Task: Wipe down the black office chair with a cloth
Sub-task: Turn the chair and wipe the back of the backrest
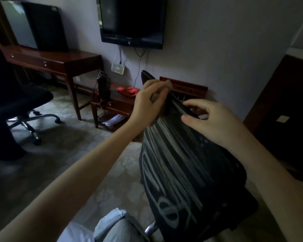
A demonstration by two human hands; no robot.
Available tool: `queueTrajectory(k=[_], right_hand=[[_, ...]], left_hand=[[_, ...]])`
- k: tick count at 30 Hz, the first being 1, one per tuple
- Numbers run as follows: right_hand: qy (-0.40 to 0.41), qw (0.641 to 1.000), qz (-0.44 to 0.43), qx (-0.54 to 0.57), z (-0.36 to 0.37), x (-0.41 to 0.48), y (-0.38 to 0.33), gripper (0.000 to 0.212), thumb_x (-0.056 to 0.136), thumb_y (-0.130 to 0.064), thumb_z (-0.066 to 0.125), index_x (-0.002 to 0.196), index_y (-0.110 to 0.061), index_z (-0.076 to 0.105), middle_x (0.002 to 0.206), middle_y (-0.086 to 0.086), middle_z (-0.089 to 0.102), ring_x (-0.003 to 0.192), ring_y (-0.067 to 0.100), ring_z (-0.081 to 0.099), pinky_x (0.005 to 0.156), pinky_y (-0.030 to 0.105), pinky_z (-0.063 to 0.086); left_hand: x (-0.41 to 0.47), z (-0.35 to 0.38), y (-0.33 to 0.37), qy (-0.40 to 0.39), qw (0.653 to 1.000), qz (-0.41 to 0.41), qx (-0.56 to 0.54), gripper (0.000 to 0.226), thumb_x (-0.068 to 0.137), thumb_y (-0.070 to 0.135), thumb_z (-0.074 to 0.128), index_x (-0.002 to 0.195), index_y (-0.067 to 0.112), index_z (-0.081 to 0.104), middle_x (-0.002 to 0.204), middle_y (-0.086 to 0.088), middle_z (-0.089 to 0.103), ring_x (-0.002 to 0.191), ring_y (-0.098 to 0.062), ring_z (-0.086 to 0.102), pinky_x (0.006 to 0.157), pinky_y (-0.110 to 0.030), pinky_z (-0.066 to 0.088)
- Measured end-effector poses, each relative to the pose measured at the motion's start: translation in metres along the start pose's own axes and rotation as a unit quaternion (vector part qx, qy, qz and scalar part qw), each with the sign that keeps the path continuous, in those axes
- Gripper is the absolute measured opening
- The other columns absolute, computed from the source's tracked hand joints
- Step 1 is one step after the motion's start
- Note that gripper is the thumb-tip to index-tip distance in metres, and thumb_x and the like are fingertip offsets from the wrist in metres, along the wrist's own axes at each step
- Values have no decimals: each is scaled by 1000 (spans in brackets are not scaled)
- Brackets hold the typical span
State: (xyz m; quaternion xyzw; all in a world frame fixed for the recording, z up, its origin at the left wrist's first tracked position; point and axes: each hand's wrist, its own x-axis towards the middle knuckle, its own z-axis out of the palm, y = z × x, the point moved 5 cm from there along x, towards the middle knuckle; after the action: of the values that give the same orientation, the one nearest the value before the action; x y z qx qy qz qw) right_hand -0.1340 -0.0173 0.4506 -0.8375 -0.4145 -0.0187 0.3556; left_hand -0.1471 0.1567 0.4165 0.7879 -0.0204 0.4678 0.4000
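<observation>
My left hand (150, 102) pinches a grey cloth (155, 97) against the top edge of the black office chair (178, 163), whose back runs lengthwise from below my wrists up and away, while my right hand (212, 123) grips that edge just beside, thumb on its streaked face.

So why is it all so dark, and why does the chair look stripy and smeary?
Head view: the room is dimly lit, so corners sink into shadow; the office chair back shows pale smeared streaks, likely motion blur; the television catches a faint reflection; the left hand and right hand look fairly sharp.
</observation>
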Motion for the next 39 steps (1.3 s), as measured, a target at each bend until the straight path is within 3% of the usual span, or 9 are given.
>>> queueTrajectory(k=[2,6,10,12,15,23,28,33,39], right_hand=[[22,999,4,41,-2,-12,3,17,88,-26,62,90,-43,59,72,-29,57,66,-16,54,54,0,39],[114,988,32,94,-9,-30,9,17,90,-24,59,83,-38,65,75,-25,63,70,-14,57,65,12,41],[156,977,46,136,-7,-49,12,22,90,-24,57,75,-36,69,76,-17,68,75,-4,62,72,23,47],[198,957,55,204,-7,-55,14,26,90,-23,55,70,-29,71,77,-12,70,80,4,65,76,27,48],[239,935,68,252,-10,-56,18,30,91,-19,50,67,-18,68,75,-3,70,83,15,66,78,31,49],[298,903,52,304,-11,-63,21,25,90,-9,48,71,-11,66,68,-1,67,69,11,64,62,20,51],[305,893,27,330,-19,-78,21,27,91,-5,45,73,-13,63,71,-1,64,67,9,60,61,17,49],[263,930,26,253,-10,-120,40,24,93,-8,48,83,-21,65,77,-9,65,72,-2,60,67,10,48],[187,951,21,246,-10,-134,52,30,88,0,55,94,-26,69,92,-2,70,88,6,65,79,18,50]], left_hand=[[9,-3,-12,26,999,-40,-2,21,94,6,51,112,5,61,113,-3,49,93,21,46,82,2,36],[10,-3,-21,43,994,-100,-11,24,97,15,48,116,8,60,115,-1,45,89,7,44,77,5,35],[-1,2,-11,52,992,-107,-49,26,96,20,50,116,10,62,120,-5,49,97,-5,48,88,-14,41],[-8,5,-4,52,993,-94,-54,24,95,20,51,114,10,62,119,-7,50,98,-8,50,90,-20,44],[-26,13,19,67,995,-50,-45,21,95,18,52,111,12,64,115,-5,51,94,-5,50,85,-13,43],[-103,46,100,77,990,117,-3,27,89,21,52,107,9,68,114,-7,57,103,-8,53,88,-14,46],[-105,46,110,30,979,202,31,24,88,13,56,107,5,67,110,-12,57,100,-13,55,89,-19,47],[-72,21,76,100,995,-3,-5,22,93,15,55,112,11,64,112,-2,52,89,6,46,81,-4,41],[-91,40,96,123,992,25,-1,21,93,19,55,109,12,67,109,1,52,93,-5,51,82,-12,43]])
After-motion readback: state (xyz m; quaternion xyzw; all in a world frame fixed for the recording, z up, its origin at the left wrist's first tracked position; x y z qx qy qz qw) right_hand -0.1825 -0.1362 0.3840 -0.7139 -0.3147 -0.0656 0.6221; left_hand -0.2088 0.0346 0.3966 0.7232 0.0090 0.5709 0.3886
